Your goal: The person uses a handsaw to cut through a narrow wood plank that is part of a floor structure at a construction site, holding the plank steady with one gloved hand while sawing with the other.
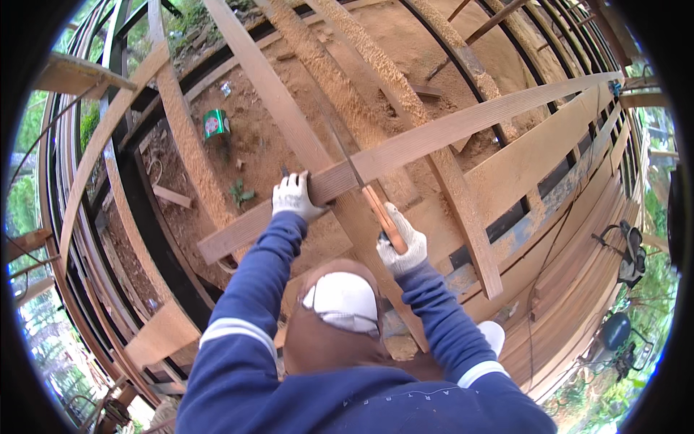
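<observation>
My right hand (403, 244), in a pale work glove, is wrapped around the orange-brown handle of a handsaw (384, 218). The thin saw blade crosses a long wooden plank (448, 139) at a dark line, just right of my left hand. With its glove on the plank's near part, my left hand (295, 197) grips the board, fingers over its far edge. This plank runs from the lower left to the upper right, lying across other beams (271, 105). The left thumb is partly hidden by the plank.
Sawdust coats several beams (369, 69) and the ground (289, 79) beneath. A green can (215, 123) lies on the soil at left. Stacked boards (578, 289) fill the right side, near dark sandals (631, 253). Dark metal bars (170, 246) stand among the beams.
</observation>
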Available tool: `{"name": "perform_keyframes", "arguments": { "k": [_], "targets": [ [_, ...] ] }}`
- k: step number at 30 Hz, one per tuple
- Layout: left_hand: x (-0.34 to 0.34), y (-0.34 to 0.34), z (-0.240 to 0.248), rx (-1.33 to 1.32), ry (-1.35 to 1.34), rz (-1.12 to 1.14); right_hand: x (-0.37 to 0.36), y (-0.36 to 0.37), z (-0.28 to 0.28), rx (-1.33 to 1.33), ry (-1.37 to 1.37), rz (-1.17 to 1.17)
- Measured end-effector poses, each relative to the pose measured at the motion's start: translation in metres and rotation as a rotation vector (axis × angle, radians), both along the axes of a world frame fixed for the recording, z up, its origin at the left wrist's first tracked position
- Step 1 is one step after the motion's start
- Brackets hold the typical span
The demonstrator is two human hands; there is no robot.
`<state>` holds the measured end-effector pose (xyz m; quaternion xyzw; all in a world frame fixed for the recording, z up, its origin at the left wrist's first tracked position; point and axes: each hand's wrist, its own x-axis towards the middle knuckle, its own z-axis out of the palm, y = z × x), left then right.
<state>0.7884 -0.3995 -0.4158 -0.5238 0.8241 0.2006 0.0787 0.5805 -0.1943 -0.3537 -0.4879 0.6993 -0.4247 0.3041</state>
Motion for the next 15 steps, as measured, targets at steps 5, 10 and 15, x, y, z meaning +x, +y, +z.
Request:
{"name": "perform_keyframes", "arguments": {
  "k": [5, 10, 15],
  "targets": [
    [0.017, 0.001, 0.001, 0.043, -0.018, 0.039, -0.011, 0.142, 0.079, 0.22, -0.047, -0.003],
    [0.008, 0.001, 0.006, 0.102, -0.103, 0.015, -0.015, 0.114, 0.067, 0.171, 0.021, 0.073],
    [0.004, -0.003, -0.007, 0.006, -0.01, -0.006, 0.007, -0.006, -0.001, 0.005, -0.007, -0.031]
  ]
}}
